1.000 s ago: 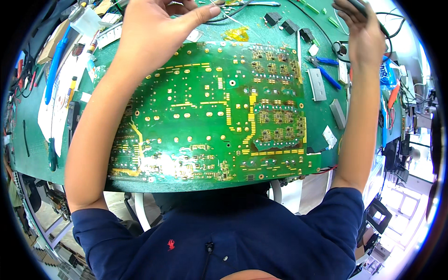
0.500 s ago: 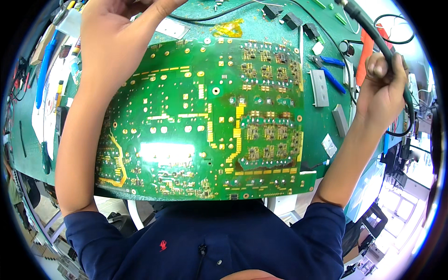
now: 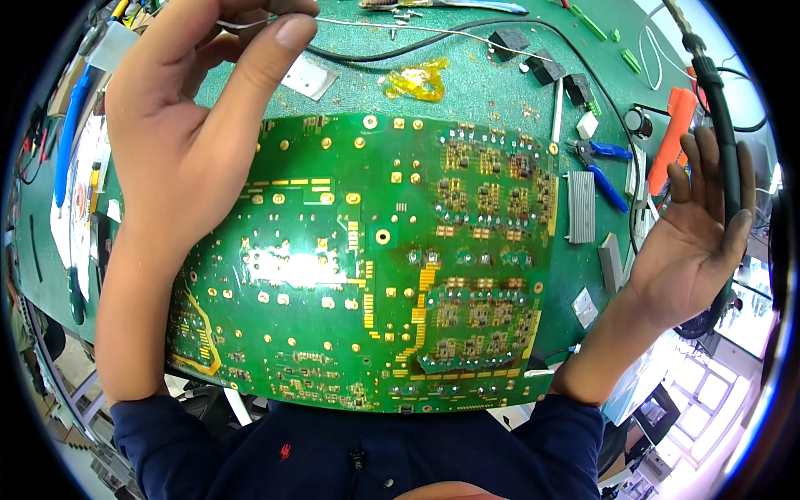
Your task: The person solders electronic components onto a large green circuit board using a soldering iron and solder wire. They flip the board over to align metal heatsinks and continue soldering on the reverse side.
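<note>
A: Far left, a blue tool [image 3: 72, 129] is lying off to the side, perhaps to leave the middle free.

B: And next, the left hand [image 3: 187, 133] is hanging over the board [image 3: 375, 192], thumb and fingertips nearly closed, pinching a wire [image 3: 400, 27].

A: Why such a fine pinch?

B: The wire is looking very thin, so fingertips are probably giving better control than a fist. Its free length is trailing rightward, past the hand.

A: Centre stage, the board is lying at the near edge of the worktop [image 3: 358, 92], right up by the person's shirt, likely for easy reach. Neither hand is gripping it.

B: Beyond it, crumpled yellow film [image 3: 417, 81] is sitting clear of the far edge, then black blocks [image 3: 510, 44].

A: Moving right, a ribbed grey piece [image 3: 581, 206] and blue-handled cutters [image 3: 607, 185] are resting beside the board, seemingly within easy grasp.

B: And far right, the right hand [image 3: 687, 225] is holding the iron [image 3: 723, 117] loosely: fingers mostly straight, thumb by the handle.

A: It's pointing upward, away from the board, maybe for safety. Its tip I'm not seeing.
</note>
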A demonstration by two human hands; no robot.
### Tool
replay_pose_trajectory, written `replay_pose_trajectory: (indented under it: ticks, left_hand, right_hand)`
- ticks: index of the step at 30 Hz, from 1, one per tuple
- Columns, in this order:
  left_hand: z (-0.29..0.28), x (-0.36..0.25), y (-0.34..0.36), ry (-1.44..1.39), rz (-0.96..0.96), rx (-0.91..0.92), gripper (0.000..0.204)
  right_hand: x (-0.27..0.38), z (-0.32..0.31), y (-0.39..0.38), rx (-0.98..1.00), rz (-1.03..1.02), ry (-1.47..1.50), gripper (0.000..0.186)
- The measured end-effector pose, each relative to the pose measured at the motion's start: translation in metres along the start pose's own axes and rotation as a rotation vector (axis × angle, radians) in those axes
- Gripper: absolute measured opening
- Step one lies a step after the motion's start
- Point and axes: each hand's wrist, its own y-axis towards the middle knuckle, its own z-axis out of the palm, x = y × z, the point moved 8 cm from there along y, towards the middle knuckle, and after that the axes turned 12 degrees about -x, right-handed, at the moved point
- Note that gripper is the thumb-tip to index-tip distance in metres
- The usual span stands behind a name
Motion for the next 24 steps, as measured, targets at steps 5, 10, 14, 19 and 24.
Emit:
replay_pose_trajectory:
  ticks: [5, 10, 14, 19, 24]
  left_hand:
    - [0.001, 0.002, -0.003, -0.119, -0.108, 0.031, 0.018]
    - [-0.003, 0.004, -0.002, -0.047, -0.144, 0.01, 0.017]
    - [-0.004, 0.004, -0.007, 0.014, -0.189, 0.017, 0.018]
    - [-0.006, -0.003, -0.006, 0.096, -0.082, 0.007, 0.019]
    - [-0.002, -0.003, -0.004, 0.097, 0.003, 0.062, 0.021]
  right_hand:
    - [0.008, -0.014, 0.001, -0.034, -0.085, 0.011, 0.036]
    - [0.006, -0.012, -0.002, 0.075, 0.011, 0.057, 0.051]
    - [0.007, -0.01, -0.008, 0.057, 0.002, 0.007, 0.055]
    - [0.006, -0.009, -0.01, -0.003, 0.031, -0.035, 0.06]
    - [0.004, -0.007, -0.013, -0.051, 0.112, -0.015, 0.061]
